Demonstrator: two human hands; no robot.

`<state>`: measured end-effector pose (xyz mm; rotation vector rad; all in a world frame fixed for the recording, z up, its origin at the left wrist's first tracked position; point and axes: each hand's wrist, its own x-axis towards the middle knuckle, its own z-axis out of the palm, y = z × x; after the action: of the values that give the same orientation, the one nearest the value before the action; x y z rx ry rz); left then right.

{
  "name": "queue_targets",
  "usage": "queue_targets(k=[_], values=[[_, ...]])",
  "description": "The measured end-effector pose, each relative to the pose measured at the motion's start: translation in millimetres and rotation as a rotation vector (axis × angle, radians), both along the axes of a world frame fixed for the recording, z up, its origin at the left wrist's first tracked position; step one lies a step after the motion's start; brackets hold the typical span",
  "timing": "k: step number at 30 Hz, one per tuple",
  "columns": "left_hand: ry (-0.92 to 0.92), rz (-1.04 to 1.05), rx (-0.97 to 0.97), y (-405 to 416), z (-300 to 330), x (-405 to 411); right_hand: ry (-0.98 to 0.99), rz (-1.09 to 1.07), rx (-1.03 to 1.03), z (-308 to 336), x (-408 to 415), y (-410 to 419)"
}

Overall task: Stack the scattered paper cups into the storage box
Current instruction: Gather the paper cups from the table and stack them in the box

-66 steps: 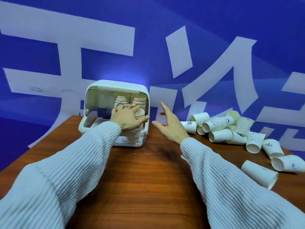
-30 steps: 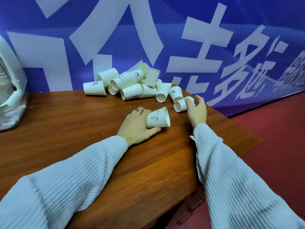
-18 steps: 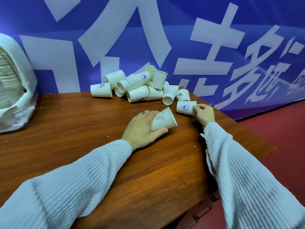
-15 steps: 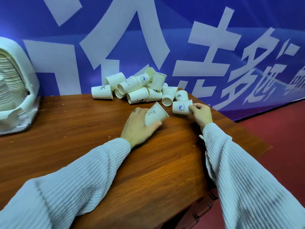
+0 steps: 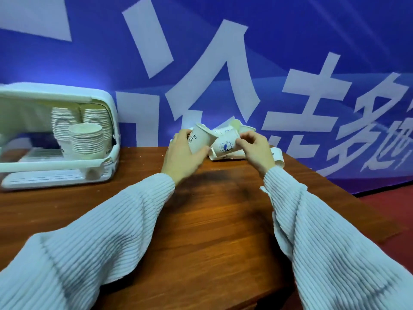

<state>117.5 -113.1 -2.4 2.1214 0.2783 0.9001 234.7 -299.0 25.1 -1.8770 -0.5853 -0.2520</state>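
Observation:
My left hand (image 5: 182, 154) grips a white paper cup (image 5: 201, 139) with dark writing, lifted off the table and tilted with its mouth up and right. My right hand (image 5: 256, 148) pinches a second cup (image 5: 225, 146) with a blue logo, its bottom pointing toward the first cup's mouth; the two cups touch. Behind my hands, the pile of scattered cups (image 5: 237, 127) is mostly hidden. The white storage box (image 5: 107, 101) stands open at the left, with three stacks of cups (image 5: 86, 139) inside.
The wooden table (image 5: 212, 220) ends at a right edge with red floor (image 5: 393, 198) beyond it. A blue banner with large white characters (image 5: 223, 74) stands right behind the table. One cup (image 5: 278, 156) lies just right of my right wrist.
Both hands have lifted their cups off the table and brought them together. The view has swung left, bringing the storage box into sight.

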Motion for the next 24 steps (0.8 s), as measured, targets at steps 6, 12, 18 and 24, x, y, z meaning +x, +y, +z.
queue_targets(k=[6, 12, 18, 24], values=[[-0.065, 0.181, -0.01, 83.3, 23.1, -56.0, -0.04, 0.166, -0.026, 18.2, -34.7, 99.9], [-0.157, 0.344, -0.055, 152.1, 36.3, -121.2, -0.181, 0.287, -0.067, 31.1, -76.8, 200.0], [-0.249, 0.496, -0.054, 201.9, 39.6, -158.4, -0.404, 0.407, -0.152, 44.5, -115.7, 270.1], [-0.245, 0.557, -0.095, 229.8, 33.5, -168.9, -0.534, 0.546, -0.672, 43.0, -122.2, 308.9]])
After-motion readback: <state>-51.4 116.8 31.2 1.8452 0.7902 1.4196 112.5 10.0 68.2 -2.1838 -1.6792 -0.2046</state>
